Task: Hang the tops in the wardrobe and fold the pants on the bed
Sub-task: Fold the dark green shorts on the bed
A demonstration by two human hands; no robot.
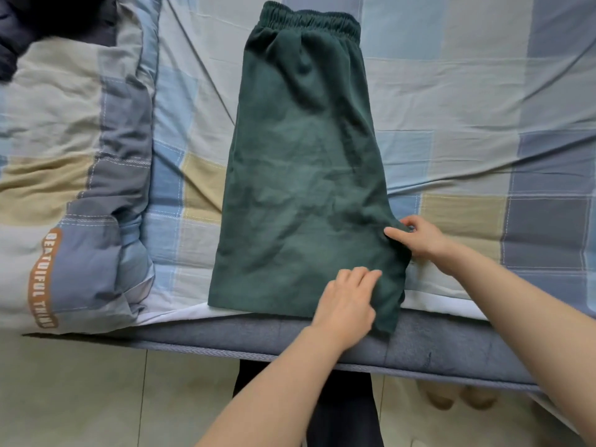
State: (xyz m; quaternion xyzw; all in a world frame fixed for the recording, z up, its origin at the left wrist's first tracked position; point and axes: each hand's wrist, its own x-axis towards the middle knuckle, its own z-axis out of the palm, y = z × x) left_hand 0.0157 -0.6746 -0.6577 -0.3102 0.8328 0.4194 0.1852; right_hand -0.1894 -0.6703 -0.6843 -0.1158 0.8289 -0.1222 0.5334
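Observation:
Dark green shorts (300, 162) lie on the checked bed sheet (467, 101), folded in half lengthwise, with the elastic waistband at the far end and the leg hem at the bed's near edge. My left hand (346, 304) rests flat on the fabric near the hem's right corner, fingers straight. My right hand (419, 237) pinches the shorts' right edge a little above the hem, thumb on top of the cloth and fingers curled under it.
A rolled checked quilt (74, 188) with orange lettering lies along the left of the bed. A dark garment (48, 24) sits at the far left corner. The grey mattress edge (435, 346) runs across the front, with tiled floor (80, 391) below.

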